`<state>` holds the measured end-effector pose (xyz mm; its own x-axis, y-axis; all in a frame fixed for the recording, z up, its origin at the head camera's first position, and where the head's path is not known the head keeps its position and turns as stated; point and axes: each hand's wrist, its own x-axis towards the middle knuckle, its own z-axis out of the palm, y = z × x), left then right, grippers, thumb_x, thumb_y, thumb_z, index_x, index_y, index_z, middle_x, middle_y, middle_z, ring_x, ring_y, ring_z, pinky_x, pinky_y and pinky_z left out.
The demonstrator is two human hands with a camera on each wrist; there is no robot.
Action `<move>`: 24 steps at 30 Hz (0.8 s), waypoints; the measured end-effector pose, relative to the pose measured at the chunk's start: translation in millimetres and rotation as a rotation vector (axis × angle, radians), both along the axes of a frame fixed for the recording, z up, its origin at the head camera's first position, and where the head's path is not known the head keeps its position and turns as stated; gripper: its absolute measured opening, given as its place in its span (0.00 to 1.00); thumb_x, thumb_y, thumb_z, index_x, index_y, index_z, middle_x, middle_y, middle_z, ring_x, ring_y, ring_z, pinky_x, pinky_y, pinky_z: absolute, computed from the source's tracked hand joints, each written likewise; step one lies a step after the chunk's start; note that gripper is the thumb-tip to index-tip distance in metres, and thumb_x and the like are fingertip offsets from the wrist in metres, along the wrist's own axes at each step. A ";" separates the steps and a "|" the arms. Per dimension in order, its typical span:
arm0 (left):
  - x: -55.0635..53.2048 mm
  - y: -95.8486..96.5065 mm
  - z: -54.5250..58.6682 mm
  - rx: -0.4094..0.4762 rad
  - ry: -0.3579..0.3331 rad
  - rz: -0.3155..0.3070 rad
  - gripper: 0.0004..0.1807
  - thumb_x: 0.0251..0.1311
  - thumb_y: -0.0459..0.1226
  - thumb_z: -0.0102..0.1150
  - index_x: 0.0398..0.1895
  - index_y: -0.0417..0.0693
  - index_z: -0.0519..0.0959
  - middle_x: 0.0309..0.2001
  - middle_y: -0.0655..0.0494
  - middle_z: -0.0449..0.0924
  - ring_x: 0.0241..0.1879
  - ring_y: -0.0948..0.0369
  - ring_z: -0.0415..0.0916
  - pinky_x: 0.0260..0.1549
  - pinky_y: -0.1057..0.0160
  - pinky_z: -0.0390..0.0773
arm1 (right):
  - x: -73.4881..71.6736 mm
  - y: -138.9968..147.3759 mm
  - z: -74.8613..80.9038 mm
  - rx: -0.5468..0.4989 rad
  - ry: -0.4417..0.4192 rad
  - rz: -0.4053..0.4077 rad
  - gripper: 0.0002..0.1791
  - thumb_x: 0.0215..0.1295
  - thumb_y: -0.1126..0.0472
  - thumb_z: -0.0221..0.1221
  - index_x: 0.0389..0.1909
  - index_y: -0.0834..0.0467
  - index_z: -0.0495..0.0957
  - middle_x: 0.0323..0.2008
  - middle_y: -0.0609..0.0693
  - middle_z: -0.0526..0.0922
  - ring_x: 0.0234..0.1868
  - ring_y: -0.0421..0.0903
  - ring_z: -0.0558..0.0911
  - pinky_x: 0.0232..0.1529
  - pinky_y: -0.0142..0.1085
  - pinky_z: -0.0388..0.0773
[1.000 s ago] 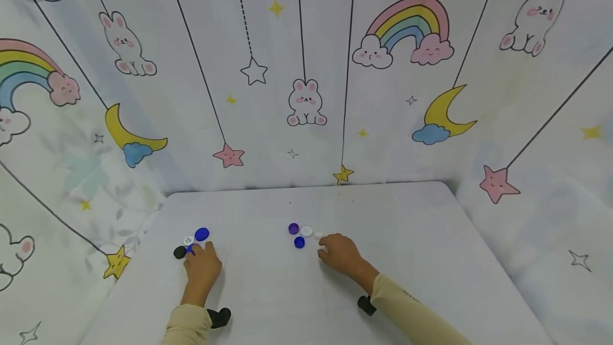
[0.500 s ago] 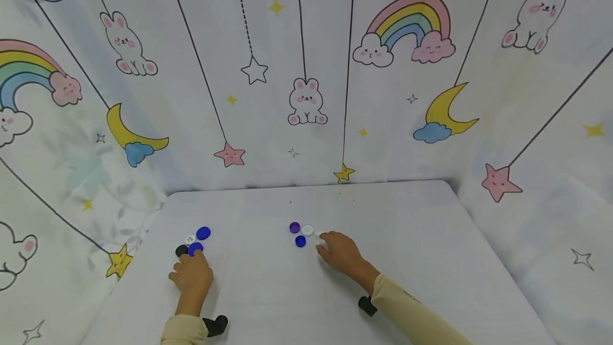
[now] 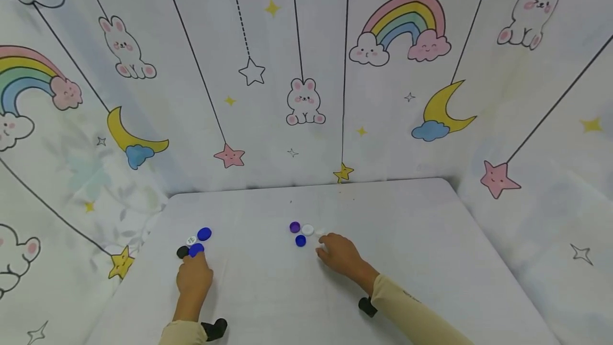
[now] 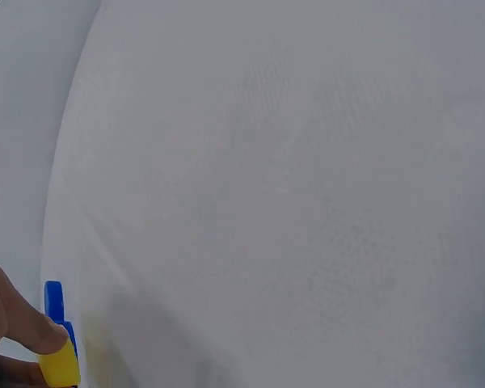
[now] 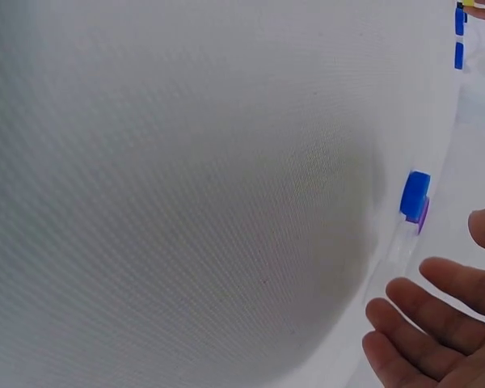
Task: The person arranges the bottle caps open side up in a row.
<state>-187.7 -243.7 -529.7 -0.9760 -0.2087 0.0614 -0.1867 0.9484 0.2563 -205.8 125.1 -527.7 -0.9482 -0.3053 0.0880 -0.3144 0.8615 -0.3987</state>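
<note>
Left Hand Pinches Yellow Cap; Right Hand Loose Beside Pale One

Nearest are two beige sleeves, the left sleeve (image 3: 184, 333) and the longer-showing right sleeve (image 3: 416, 310), each with a black piece at its wrist: the left piece (image 3: 214, 329) and the right piece (image 3: 367, 306).

Beyond the left sleeve, the left hand (image 3: 193, 279) holds a yellow cap (image 4: 61, 365) between thumb and finger, as the left wrist view shows. The right hand (image 3: 342, 254) is fairly wide, thumb apart and fingers gently bent; its fingertips are at a pale cap (image 3: 320, 232), and I cannot tell whether they touch it.

Just past the left fingertips lie a blue cap (image 3: 196, 249) and, on its left, a black cap (image 3: 183, 252). Farther on are a white marked disc (image 3: 191, 240) and a second blue cap (image 3: 204, 233).

Left of the right hand, a small blue cap (image 3: 300, 240) lies nearest, with a white cap (image 3: 307, 229) and a purple cap (image 3: 295, 227) behind it.

All rest on a white table (image 3: 268, 292). At its far edge stands a white backdrop (image 3: 261, 121) printed with rabbits, stars, moons and rainbows.
</note>
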 end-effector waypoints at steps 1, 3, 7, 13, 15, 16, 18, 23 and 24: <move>-0.1 1.8 1.3 0.001 0.013 -0.010 0.16 0.53 0.26 0.55 0.45 0.23 0.73 0.37 0.22 0.72 0.35 0.31 0.76 0.33 0.37 0.77 | 0.4 0.0 0.4 -0.001 0.003 0.003 0.17 0.66 0.53 0.61 0.49 0.60 0.82 0.45 0.54 0.85 0.48 0.52 0.83 0.49 0.47 0.80; -0.3 5.7 3.4 0.002 0.044 -0.027 0.17 0.52 0.26 0.56 0.46 0.24 0.73 0.38 0.22 0.73 0.35 0.31 0.76 0.33 0.38 0.77 | 0.6 0.4 1.2 -0.003 0.006 0.005 0.16 0.66 0.53 0.61 0.48 0.60 0.82 0.44 0.54 0.85 0.47 0.51 0.83 0.48 0.46 0.80; -1.6 14.2 5.3 0.030 0.131 -0.042 0.22 0.52 0.23 0.54 0.53 0.27 0.73 0.43 0.19 0.71 0.34 0.31 0.77 0.31 0.38 0.78 | 1.4 0.8 0.7 -0.004 0.016 0.010 0.15 0.65 0.54 0.62 0.46 0.60 0.82 0.41 0.53 0.85 0.43 0.49 0.83 0.45 0.45 0.81; -5.1 25.2 2.7 0.061 0.266 -0.062 0.18 0.56 0.23 0.54 0.52 0.29 0.76 0.42 0.22 0.69 0.29 0.35 0.77 0.25 0.43 0.78 | 3.1 1.1 -2.8 -0.004 0.047 0.017 0.14 0.65 0.54 0.62 0.45 0.58 0.83 0.39 0.51 0.85 0.39 0.46 0.83 0.41 0.41 0.81; -5.9 28.9 2.7 0.059 0.286 -0.077 0.16 0.57 0.24 0.56 0.50 0.29 0.77 0.41 0.23 0.70 0.28 0.37 0.77 0.24 0.44 0.78 | 3.7 1.4 -3.4 -0.007 0.060 0.020 0.13 0.65 0.54 0.62 0.44 0.59 0.83 0.38 0.50 0.85 0.38 0.45 0.83 0.40 0.40 0.81; -6.6 30.6 2.6 0.061 0.291 -0.080 0.16 0.56 0.24 0.56 0.49 0.29 0.78 0.41 0.24 0.70 0.28 0.38 0.77 0.23 0.44 0.78 | 4.0 1.6 -3.3 -0.009 0.063 0.021 0.13 0.65 0.54 0.62 0.44 0.59 0.83 0.38 0.50 0.84 0.38 0.45 0.83 0.39 0.40 0.81; -7.7 34.3 3.2 0.067 0.294 -0.084 0.15 0.56 0.25 0.57 0.48 0.30 0.78 0.40 0.26 0.71 0.28 0.39 0.77 0.23 0.45 0.77 | 4.4 1.9 -3.2 -0.012 0.066 0.020 0.13 0.64 0.55 0.62 0.44 0.59 0.83 0.37 0.50 0.84 0.37 0.45 0.82 0.39 0.40 0.80; -11.7 43.4 5.6 0.063 0.285 -0.086 0.16 0.58 0.27 0.58 0.49 0.31 0.78 0.40 0.28 0.71 0.28 0.41 0.77 0.24 0.46 0.77 | 5.2 2.5 -1.6 -0.016 0.062 0.021 0.13 0.64 0.56 0.62 0.44 0.59 0.83 0.37 0.50 0.84 0.37 0.45 0.82 0.38 0.40 0.80; -12.6 45.2 6.1 0.059 0.283 -0.089 0.16 0.58 0.27 0.58 0.50 0.31 0.78 0.40 0.29 0.72 0.28 0.42 0.77 0.24 0.46 0.77 | 5.3 2.5 -1.2 -0.015 0.059 0.019 0.13 0.64 0.55 0.62 0.44 0.59 0.83 0.37 0.50 0.84 0.37 0.45 0.82 0.39 0.40 0.80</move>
<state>-200.3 -198.4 -523.6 -0.9366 -0.1343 0.3237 -0.0169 0.9399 0.3411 -200.5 127.6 -529.0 -0.9353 -0.3213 0.1482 -0.3538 0.8493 -0.3918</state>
